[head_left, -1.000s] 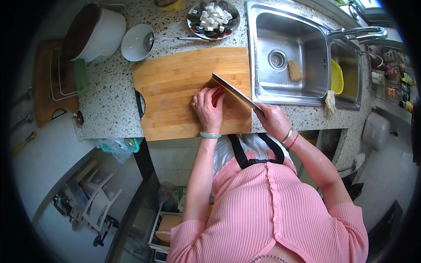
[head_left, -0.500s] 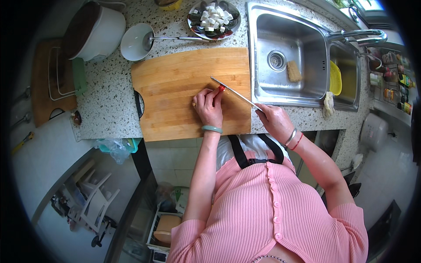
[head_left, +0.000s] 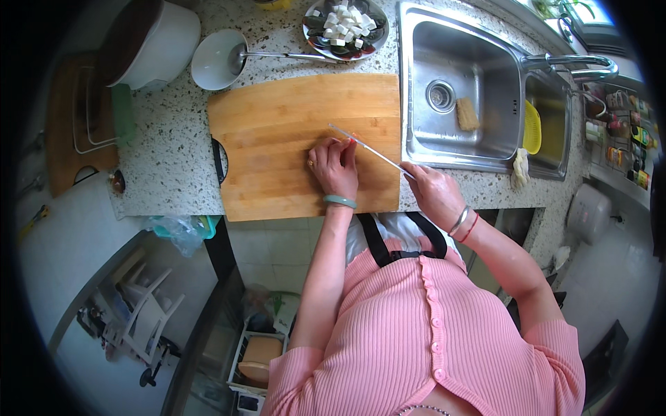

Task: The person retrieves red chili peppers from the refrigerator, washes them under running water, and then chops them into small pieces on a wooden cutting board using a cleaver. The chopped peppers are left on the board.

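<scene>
My left hand (head_left: 334,166), with a green bangle at its wrist, rests on the wooden cutting board (head_left: 277,118). Its bent fingers pinch a small red piece (head_left: 354,137), which looks like chili pepper; most of it is hidden by the fingers. In my right hand (head_left: 437,194) is the handle end of a knife (head_left: 378,154). The thin blade slants up and left across the board, seen nearly edge-on, right at the red piece. Small red bits show beside the blade.
Right of the board is a steel sink (head_left: 409,90) with a brown sponge (head_left: 467,114) and a yellow basket (head_left: 532,128). Behind the board stand a white bowl (head_left: 211,62), a ladle (head_left: 284,55) and a plate of white cubes and dark pieces (head_left: 350,28). A white pot (head_left: 166,48) is far left.
The whole view has shifted slightly. Less of the red piece shows at my left fingertips, and the knife stays against it. Both hands keep nearly the same place on the board.
</scene>
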`<state>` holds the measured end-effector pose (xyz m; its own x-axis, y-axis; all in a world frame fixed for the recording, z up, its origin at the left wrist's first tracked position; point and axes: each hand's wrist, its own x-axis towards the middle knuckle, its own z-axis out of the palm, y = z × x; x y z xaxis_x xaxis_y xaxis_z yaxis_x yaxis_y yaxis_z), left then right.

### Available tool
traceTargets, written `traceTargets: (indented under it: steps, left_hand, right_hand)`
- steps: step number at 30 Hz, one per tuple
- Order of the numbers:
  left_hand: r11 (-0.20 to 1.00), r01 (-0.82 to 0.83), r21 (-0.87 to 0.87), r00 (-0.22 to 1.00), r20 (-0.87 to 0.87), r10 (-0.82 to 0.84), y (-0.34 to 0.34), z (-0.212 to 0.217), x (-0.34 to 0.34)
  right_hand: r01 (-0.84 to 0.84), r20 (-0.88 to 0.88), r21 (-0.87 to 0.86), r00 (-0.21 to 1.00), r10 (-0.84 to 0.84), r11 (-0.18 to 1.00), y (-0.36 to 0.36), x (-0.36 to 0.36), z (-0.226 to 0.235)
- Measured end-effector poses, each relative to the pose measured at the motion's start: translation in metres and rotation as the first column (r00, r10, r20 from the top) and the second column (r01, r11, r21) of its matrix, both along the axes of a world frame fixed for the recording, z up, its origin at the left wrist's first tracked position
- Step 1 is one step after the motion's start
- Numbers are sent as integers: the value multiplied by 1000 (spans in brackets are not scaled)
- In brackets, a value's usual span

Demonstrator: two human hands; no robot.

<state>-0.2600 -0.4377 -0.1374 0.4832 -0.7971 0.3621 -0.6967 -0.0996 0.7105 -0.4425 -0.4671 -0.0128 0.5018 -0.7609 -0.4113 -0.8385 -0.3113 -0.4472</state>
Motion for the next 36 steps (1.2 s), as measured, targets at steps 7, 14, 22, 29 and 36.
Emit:
traceTargets:
  steps: [7,14,22,29,36]
  left_hand:
    - [997,-26,68,999,36,23,3,-3,-1]
    - [997,-34,64,999,24,33,1,0,-4]
    - [997,-17,77,998,56,13,1,-4,-2]
    - [998,-28,52,999,20,27,-2,4,-4]
    - [999,-15,43,998,57,13,0,0,-3]
  right_hand:
    - [-104,-174,-75,981,89,992,3,2,1]
    - [-112,-213,-47,972,100,993,8,5,2]
    - [-78,-99,-52,992,72,996,2,9,-27]
    - [9,-33,44,999,-7,999,-6,4,-23]
    - [-63,-141,69,987,72,996,-4,7,-5]
